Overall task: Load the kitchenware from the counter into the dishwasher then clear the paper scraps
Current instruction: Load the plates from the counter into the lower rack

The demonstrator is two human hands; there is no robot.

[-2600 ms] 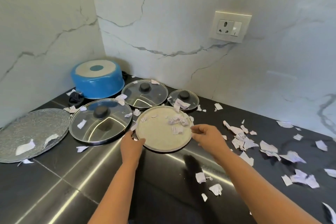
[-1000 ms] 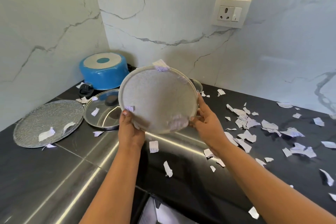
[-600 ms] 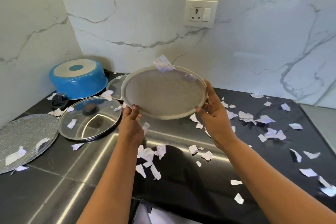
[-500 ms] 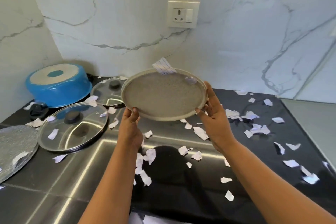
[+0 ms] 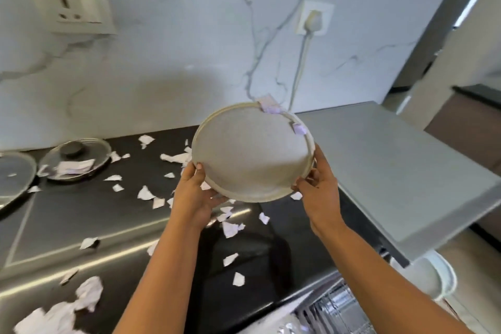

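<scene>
Wall socket (image 5: pixel 78 8) on the marble wall above the worktop's (image 5: pixel 67 214) back edge, far left. Big lid (image 5: pixel 15 179) at the worktop's left edge, cut off by the frame. Just beside it, nearer the back edge, is a small lid (image 5: pixel 77 161): glass w/ black knob, lying flat, knob up, a few bits of paper on the glass. Paper scraps (image 5: pixel 146 194) are scattered over the mid worktop from back edge to front. A bigger crumpled heap (image 5: pixel 89 291) sits at the front-left corner.

Left grip (image 5: pixel 193 195) holds the plate (image 5: pixel 249 163) at its near-left rim, thumb on the face, fingers under. Plate is round, grey speckled, pale rim. It's off the worktop, in the air over the right end, tilted w/ face toward the camera, far rim higher. Two small scraps (image 5: pixel 269 106) are stuck on the plate's far rim, upper right. Right grip (image 5: pixel 320 192) holds the near-right rim, fingers wrapped round the edge.

On the wall behind the plate there's a white plug (image 5: pixel 313 20), cord hanging down. Past the worktop's right edge is a flat grey top (image 5: pixel 393 171); touching or gap, can't tell. Below the worktop's front edge, bottom right, is the dishwasher rack (image 5: pixel 339 312), blurred. White round item (image 5: pixel 436 276) under the grey top's near corner; can't tell what it is.
</scene>
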